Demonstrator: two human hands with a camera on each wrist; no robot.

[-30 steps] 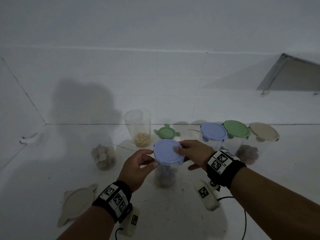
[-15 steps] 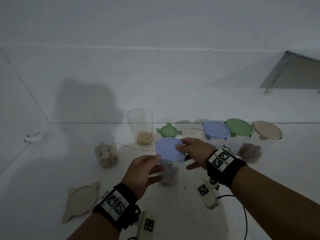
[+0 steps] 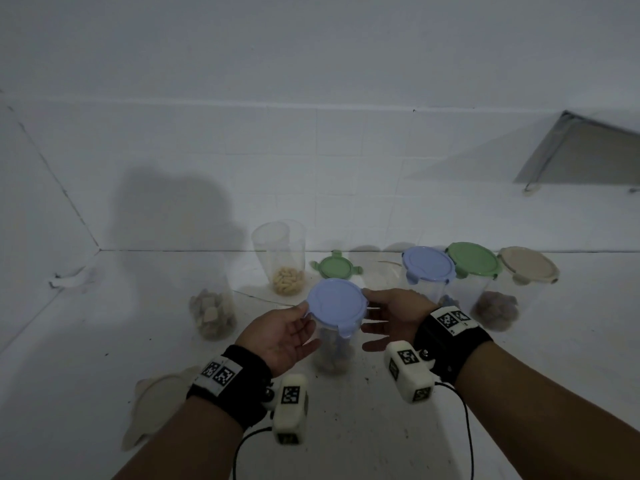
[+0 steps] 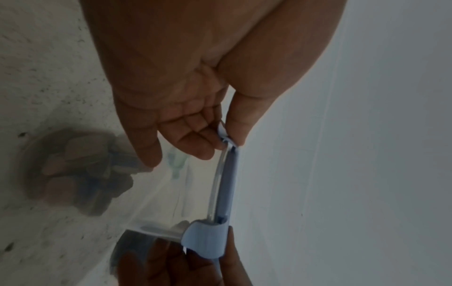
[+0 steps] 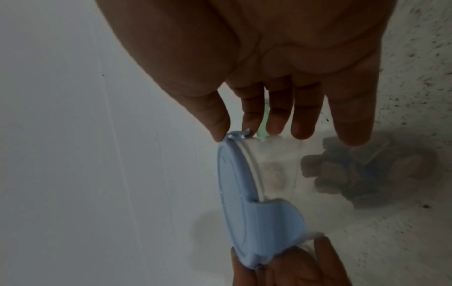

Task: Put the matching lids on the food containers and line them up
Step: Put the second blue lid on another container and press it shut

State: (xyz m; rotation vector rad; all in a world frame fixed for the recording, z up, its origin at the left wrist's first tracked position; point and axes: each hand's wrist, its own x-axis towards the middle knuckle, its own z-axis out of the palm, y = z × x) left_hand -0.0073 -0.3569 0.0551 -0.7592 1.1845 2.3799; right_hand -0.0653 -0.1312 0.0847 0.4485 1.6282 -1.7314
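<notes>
Hands: left hand and right hand flank the blue lid; each pinches a side clip between thumb and fingertips, the other fingers loosely spread along the clear wall.
Left wrist view: thumb on top of the rim, fingers under a clip tab; the tab nearest the camera looks folded down.
Right wrist view: thumb and forefinger pinch the far tab; the near tab hangs down over the rim.
Task thing: the blue lid sits on the near container, a clear tub on the counter between both hands, with dark and pale chunks at its bottom.
Risk, seating: judging by the thin gap at the rim in both wrist views, the lid may not be fully down; snapping one side first could tilt it and pop the other side.
Risk, tipping: the tub is tall and lightly filled, so uneven side pressure could slide or topple it.
Near left: beige lid lies loose on the counter, partly behind the left wrist.
Middle left: open container, no lid, holds pale and brown chunks.
Further back: tall open container holds yellowish pieces; a small green lid lies flat just beside it.
Back right: three lidded tubs stand in a row, touching or nearly so: blue-lidded container, green-lidded container, beige-lidded container; brown contents show in the tubs at the right, though which one holds them I cannot tell.
</notes>
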